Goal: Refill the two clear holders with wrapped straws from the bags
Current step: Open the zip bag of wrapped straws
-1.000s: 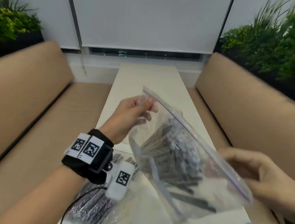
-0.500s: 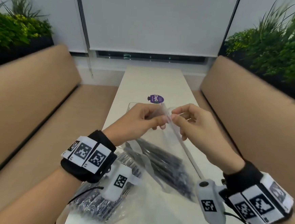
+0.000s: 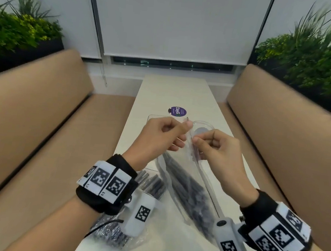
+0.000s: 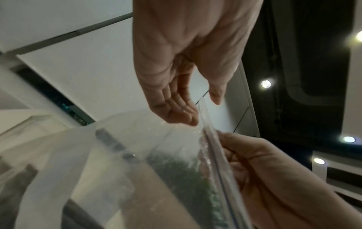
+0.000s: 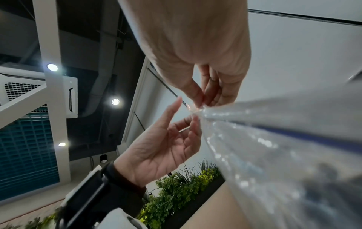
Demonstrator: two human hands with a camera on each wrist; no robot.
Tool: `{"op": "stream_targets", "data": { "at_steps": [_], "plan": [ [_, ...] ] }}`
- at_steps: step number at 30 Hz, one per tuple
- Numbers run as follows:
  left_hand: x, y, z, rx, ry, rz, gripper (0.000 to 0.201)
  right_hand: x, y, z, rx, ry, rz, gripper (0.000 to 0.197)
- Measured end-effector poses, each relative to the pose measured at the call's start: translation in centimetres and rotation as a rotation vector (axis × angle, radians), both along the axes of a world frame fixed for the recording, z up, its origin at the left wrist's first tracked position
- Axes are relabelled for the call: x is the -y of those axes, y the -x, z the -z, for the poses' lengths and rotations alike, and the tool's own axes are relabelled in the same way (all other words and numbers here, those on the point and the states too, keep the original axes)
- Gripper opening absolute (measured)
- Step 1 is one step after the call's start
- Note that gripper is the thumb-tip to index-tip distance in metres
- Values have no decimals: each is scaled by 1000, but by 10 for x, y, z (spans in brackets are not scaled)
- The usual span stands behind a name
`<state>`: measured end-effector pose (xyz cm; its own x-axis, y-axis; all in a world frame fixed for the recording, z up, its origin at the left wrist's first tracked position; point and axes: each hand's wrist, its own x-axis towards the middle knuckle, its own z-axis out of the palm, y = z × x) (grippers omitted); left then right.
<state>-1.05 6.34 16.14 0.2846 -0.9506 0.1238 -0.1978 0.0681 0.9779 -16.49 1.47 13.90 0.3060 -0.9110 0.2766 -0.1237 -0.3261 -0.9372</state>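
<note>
Clear, crinkly plastic is what you have between your fingers: the zip bag [image 3: 188, 178] of dark wrapped straws [image 3: 185, 188] hangs over the middle of the pale table [image 3: 175, 90], its sealed top edge raised toward the far end. Your left hand [image 3: 159, 138] pinches one lip of that top corner between thumb and forefinger; your right hand [image 3: 216, 147], just beside it, pinches the other lip, its remaining fingers curled in. The right wrist view shows both pinches meeting at the same corner of the seal.

The step in hand looks like opening the zip. To do it well, take each lip right at the track, not on the loose film below, and peel your hands apart sideways so the seal runs open along its length. Keep the bag's bottom low, so the straws stay at the far side from the mouth and don't spill as it parts.

Behind your hands, two clear holders [image 3: 202, 126] sit on the table, touching or nearly so, hard to make out. A second bag [image 3: 112, 234] of straws lies at the near left edge, partly under your left wrist. A purple sticker [image 3: 178, 111] marks the table beyond, with tan benches [image 3: 32, 115] on both sides.
</note>
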Motion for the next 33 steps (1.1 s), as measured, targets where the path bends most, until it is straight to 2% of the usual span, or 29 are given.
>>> {"op": "stream_targets", "data": {
  "at_steps": [3,9,12,16,20,27,33],
  "plan": [
    [-1,-2,0,-24,43,35,9,-3,-4,-1,-9,-10,-53,12],
    [3,-16,-3,-17,23,12,5,1,-7,-6,-112,107,-70,7],
    [5,-16,-3,-74,0,22,10,1,-15,-12,-79,27,-150,17],
    [4,-15,-4,-237,-31,92,9,5,-21,-14,-55,-66,-186,21],
    [1,-16,-6,-302,-38,116,7,6,-21,-21,30,-185,-234,26],
    [4,-16,1,-261,-61,55,11,7,-23,-26,64,-296,-309,25],
    [3,-18,9,-241,-26,79,8,13,-19,-20,104,-353,-364,14]
  ]
}}
